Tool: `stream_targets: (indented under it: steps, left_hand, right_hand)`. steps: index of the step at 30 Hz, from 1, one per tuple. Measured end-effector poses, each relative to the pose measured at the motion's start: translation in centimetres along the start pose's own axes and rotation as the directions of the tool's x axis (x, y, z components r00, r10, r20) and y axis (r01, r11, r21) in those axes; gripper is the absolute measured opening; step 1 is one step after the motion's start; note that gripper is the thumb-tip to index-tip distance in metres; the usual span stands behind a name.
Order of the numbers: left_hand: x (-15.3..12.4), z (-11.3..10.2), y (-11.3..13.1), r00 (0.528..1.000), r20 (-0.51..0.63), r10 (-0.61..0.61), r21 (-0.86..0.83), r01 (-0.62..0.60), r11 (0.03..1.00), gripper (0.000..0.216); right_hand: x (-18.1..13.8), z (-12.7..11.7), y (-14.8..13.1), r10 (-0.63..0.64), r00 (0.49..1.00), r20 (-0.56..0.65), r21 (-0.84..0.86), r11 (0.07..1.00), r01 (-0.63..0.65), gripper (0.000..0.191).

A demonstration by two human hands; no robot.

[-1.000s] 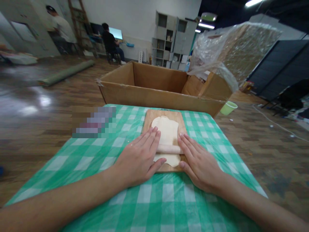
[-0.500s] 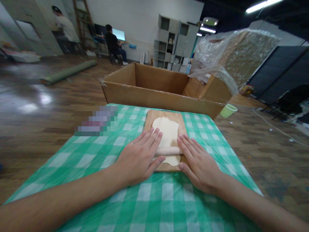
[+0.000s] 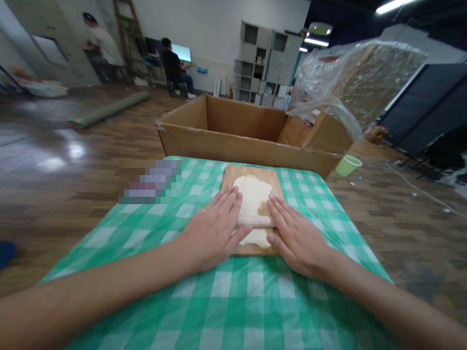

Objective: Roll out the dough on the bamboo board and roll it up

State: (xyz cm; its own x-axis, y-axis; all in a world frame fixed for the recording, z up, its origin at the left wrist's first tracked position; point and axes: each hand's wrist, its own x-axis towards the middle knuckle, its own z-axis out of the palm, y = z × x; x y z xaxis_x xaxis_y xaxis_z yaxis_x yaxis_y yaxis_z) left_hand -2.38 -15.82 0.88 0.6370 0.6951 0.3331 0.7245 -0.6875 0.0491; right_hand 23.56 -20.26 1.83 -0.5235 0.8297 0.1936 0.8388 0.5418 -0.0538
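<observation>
A pale sheet of rolled dough (image 3: 251, 194) lies on a wooden board (image 3: 233, 171). Across its nearer part runs a light rolling pin (image 3: 256, 221). My left hand (image 3: 213, 231) rests flat over the pin's left end, fingers stretched forward and thumb apart. Over the right end lies my right hand (image 3: 299, 238), also flat with its fingers extended. Both palms cover the pin's ends, so only its middle shows. A short strip of dough is visible between the pin and the board's near edge.
A green-and-white checked cloth (image 3: 233, 301) covers the table. Beyond it stands a large open cardboard box (image 3: 241, 143), with a plastic-wrapped bulk (image 3: 372, 82) behind on the right. A light green bucket (image 3: 348, 166) is on the floor. Two people are in the background. A pixelated patch hides something at the table's left.
Both hands and the rolling pin have shifted slightly forward over the dough, away from me. The whole view has moved a little.
</observation>
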Motion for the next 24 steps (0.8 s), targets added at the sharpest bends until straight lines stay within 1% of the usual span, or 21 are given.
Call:
stream_targets:
  steps: [4,6,8,10,12,14,16,18,20,22,24]
  left_hand:
    - [-3.6,-1.0,1.5,0.996,-0.031,0.085,0.009,-0.084,0.996,0.081]
    - [-4.5,-1.3,1.9,0.995,-0.025,0.101,0.005,-0.101,0.995,0.082]
    - [-4.5,-1.5,2.0,0.995,-0.012,0.099,0.007,-0.098,0.995,0.081]
    - [-3.4,-1.3,1.8,0.998,0.008,0.062,0.014,-0.063,0.998,0.081]
    - [-1.5,-0.8,0.9,0.999,0.042,-0.001,0.021,0.0,1.0,0.082]
    - [1.1,-0.2,-0.5,0.994,0.088,-0.069,0.021,0.067,0.998,0.083]
    - [3.8,0.4,-2.3,0.986,0.119,-0.119,0.016,0.118,0.993,0.083]
    - [6.2,0.8,-4.1,0.983,0.129,-0.129,0.011,0.129,0.992,0.081]
    - [7.9,1.1,-5.6,0.983,0.147,-0.109,0.003,0.109,0.994,0.078]
    - [8.7,1.4,-6.4,0.98,0.184,-0.075,0.0,0.076,0.997,0.075]
    - [8.5,1.6,-6.5,0.976,0.203,-0.079,-0.004,0.082,0.997,0.074]
  right_hand:
    - [-3.8,-0.4,-2.4,-0.04,0.999,-0.002,-0.014,0.999,0.04,0.088]
    - [-4.7,-0.2,-2.9,-0.048,0.999,-0.009,-0.022,0.999,0.048,0.092]
    - [-4.5,0.0,-2.9,-0.045,0.999,-0.023,-0.031,0.999,0.045,0.092]
    - [-3.3,0.2,-2.3,-0.026,0.999,-0.031,-0.04,0.999,0.025,0.086]
    - [-1.4,0.3,-1.3,0.01,1.0,-0.025,-0.047,0.999,-0.011,0.079]
    - [1.1,0.4,0.1,0.062,0.998,-0.006,-0.039,0.997,-0.062,0.076]
    - [3.8,0.6,1.7,0.123,0.992,0.003,-0.025,0.992,-0.123,0.078]
    - [6.3,0.7,3.3,0.155,0.988,0.001,-0.03,0.987,-0.155,0.081]
    - [8.2,0.8,4.4,0.186,0.983,-0.004,-0.039,0.982,-0.186,0.082]
    - [9.2,1.0,5.1,0.2,0.98,-0.012,-0.042,0.979,-0.2,0.083]
    - [9.4,1.2,5.2,0.188,0.982,-0.019,-0.038,0.981,-0.189,0.084]
